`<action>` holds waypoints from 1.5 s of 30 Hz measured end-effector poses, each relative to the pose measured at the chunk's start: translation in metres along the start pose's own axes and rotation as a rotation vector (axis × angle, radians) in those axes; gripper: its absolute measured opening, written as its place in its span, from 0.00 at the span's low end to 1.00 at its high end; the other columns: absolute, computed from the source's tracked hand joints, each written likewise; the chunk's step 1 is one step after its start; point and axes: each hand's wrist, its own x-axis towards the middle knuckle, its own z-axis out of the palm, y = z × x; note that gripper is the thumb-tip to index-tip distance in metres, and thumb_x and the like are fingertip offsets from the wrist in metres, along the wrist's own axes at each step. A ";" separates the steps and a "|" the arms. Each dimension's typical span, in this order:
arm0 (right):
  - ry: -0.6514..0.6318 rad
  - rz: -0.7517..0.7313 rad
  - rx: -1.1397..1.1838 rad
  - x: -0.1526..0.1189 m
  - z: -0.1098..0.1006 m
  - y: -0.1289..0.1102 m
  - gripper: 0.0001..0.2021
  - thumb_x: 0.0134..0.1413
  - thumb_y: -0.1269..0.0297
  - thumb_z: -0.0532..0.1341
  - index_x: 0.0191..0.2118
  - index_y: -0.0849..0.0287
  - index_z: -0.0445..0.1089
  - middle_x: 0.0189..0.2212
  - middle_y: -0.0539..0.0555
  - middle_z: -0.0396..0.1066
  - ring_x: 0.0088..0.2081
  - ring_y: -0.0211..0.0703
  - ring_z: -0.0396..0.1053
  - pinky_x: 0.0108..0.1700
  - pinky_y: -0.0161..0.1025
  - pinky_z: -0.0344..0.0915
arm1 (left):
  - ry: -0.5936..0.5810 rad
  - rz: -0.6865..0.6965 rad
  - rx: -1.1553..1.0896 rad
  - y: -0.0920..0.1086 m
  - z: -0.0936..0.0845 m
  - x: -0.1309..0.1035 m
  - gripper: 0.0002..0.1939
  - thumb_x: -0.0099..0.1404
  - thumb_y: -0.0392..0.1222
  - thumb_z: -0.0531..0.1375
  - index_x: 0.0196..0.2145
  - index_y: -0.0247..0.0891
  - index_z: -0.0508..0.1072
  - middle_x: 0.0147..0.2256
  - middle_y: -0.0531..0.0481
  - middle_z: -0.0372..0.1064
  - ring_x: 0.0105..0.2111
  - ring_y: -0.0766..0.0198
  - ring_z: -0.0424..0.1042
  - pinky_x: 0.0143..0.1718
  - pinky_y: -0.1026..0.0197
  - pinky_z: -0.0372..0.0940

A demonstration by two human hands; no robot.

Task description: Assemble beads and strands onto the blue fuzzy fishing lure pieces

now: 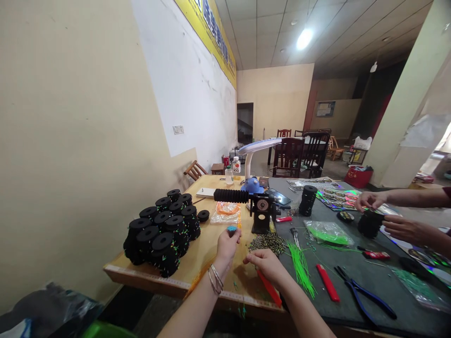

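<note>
My left hand (pixel 227 244) is raised over the wooden table, closed, with a small teal-blue piece (pixel 231 229) showing at its thumb and fingers. Just to its right and lower, my right hand (pixel 266 264) is pinched; what lies between the fingertips is too small to make out. Behind both hands stands a black winding device (pixel 261 211) with a dial, its shaft carrying a row of black foam spools (pixel 230 195). A pile of small dark and yellowish pieces (pixel 269 243) lies beyond my right hand. Under that hand is an orange-red strip (pixel 268 287).
Stacked black spools (pixel 162 241) fill the table's left side. On the grey mat are green strands (pixel 301 270), a red lighter (pixel 327 282), blue-handled pliers (pixel 366 293) and a bagged green bundle (pixel 327 233). A lamp (pixel 251 183) stands behind. At right, another person's hands (pixel 401 225) hold a black spool stack.
</note>
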 end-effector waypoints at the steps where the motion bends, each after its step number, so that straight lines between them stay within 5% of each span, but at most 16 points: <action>1: -0.001 -0.006 -0.003 -0.001 0.000 0.000 0.17 0.45 0.52 0.62 0.28 0.62 0.80 0.23 0.52 0.76 0.28 0.42 0.67 0.36 0.38 0.60 | -0.002 -0.001 0.002 0.001 0.000 -0.001 0.22 0.44 0.57 0.68 0.19 0.36 0.68 0.16 0.57 0.62 0.18 0.69 0.59 0.23 0.65 0.56; 5: -0.005 -0.028 -0.011 -0.010 -0.002 0.001 0.15 0.44 0.55 0.62 0.26 0.62 0.80 0.22 0.52 0.75 0.27 0.43 0.68 0.33 0.37 0.61 | -0.044 -0.014 0.012 0.005 -0.001 -0.015 0.22 0.46 0.57 0.68 0.20 0.36 0.68 0.16 0.57 0.61 0.18 0.70 0.58 0.23 0.65 0.56; 8: 0.000 -0.056 0.037 -0.022 -0.001 -0.001 0.18 0.45 0.55 0.63 0.39 0.61 0.77 0.31 0.54 0.77 0.31 0.42 0.70 0.33 0.35 0.63 | -0.106 -0.021 0.024 0.008 -0.003 -0.034 0.20 0.47 0.55 0.68 0.20 0.35 0.69 0.15 0.57 0.61 0.18 0.69 0.58 0.23 0.65 0.57; 11: 0.000 -0.013 0.210 -0.032 0.002 -0.005 0.25 0.46 0.50 0.62 0.47 0.60 0.68 0.33 0.54 0.76 0.22 0.35 0.64 0.22 0.32 0.58 | -0.153 -0.004 0.024 0.009 -0.004 -0.054 0.19 0.47 0.55 0.69 0.22 0.35 0.71 0.19 0.54 0.66 0.22 0.66 0.64 0.27 0.64 0.61; 17: 0.114 -0.023 0.299 -0.037 0.009 0.008 0.20 0.43 0.45 0.63 0.26 0.57 0.61 0.16 0.43 0.61 0.17 0.30 0.52 0.19 0.30 0.48 | -0.236 0.009 0.051 0.002 -0.005 -0.071 0.21 0.44 0.56 0.70 0.24 0.34 0.75 0.23 0.49 0.72 0.28 0.61 0.69 0.33 0.60 0.66; 26: 0.326 -0.104 0.096 -0.064 0.003 0.031 0.22 0.48 0.42 0.59 0.24 0.59 0.63 0.19 0.46 0.58 0.23 0.36 0.55 0.27 0.34 0.53 | -0.236 0.003 0.161 -0.018 -0.017 -0.045 0.23 0.46 0.60 0.68 0.24 0.34 0.75 0.19 0.51 0.69 0.24 0.62 0.68 0.27 0.62 0.63; 34: 0.333 -0.140 0.009 -0.069 0.001 0.038 0.20 0.51 0.45 0.57 0.25 0.59 0.64 0.19 0.46 0.58 0.24 0.37 0.55 0.28 0.34 0.51 | -0.299 0.040 0.300 -0.026 -0.011 -0.022 0.12 0.44 0.46 0.70 0.23 0.34 0.77 0.23 0.47 0.75 0.26 0.58 0.71 0.33 0.57 0.65; 45: 0.330 -0.142 -0.058 -0.071 0.000 0.046 0.18 0.53 0.48 0.56 0.26 0.59 0.64 0.19 0.46 0.59 0.24 0.36 0.55 0.28 0.34 0.51 | -0.385 0.056 0.399 -0.038 0.014 -0.024 0.05 0.46 0.37 0.68 0.22 0.35 0.76 0.23 0.48 0.74 0.27 0.59 0.71 0.33 0.59 0.63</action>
